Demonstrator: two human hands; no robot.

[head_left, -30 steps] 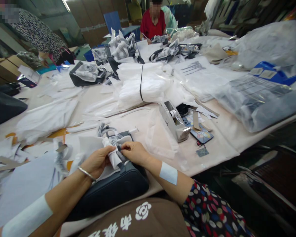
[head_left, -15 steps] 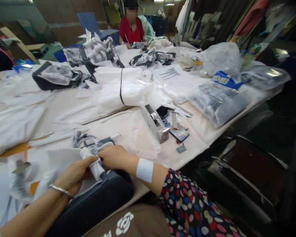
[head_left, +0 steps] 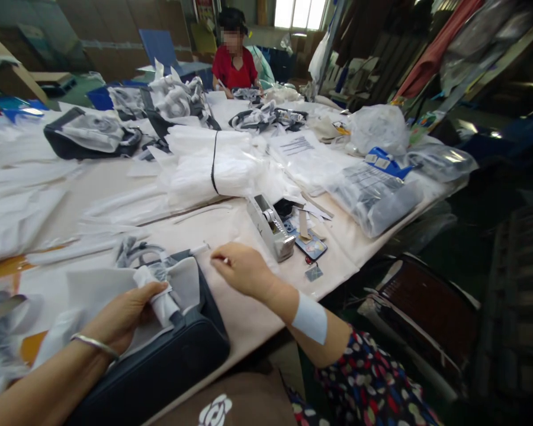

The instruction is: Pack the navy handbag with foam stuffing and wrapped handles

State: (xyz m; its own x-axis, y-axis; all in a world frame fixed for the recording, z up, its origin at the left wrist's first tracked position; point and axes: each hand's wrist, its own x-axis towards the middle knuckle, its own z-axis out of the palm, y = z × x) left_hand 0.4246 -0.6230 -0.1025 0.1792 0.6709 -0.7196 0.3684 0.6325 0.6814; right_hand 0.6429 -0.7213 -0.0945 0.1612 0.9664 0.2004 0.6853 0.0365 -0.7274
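Two hands work over a black padded case point(head_left: 160, 355): the left hand point(head_left: 119, 316) grips a white cloth point(head_left: 157, 302) on it, while the right hand point(head_left: 242, 269) pinches a small white bit point(head_left: 224, 259) just above the bench point(head_left: 244, 331).

head cam on person, looks fwd & down, along long table point(head_left: 244, 325), left hand point(head_left: 124, 313) & right hand point(head_left: 244, 272) close, bottom of frame, co-worker point(head_left: 233, 68) far, top centre

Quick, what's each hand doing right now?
Left hand: closed, holding a rolled white wrap.
Right hand: closed, pinching a small white tip; too small to identify.
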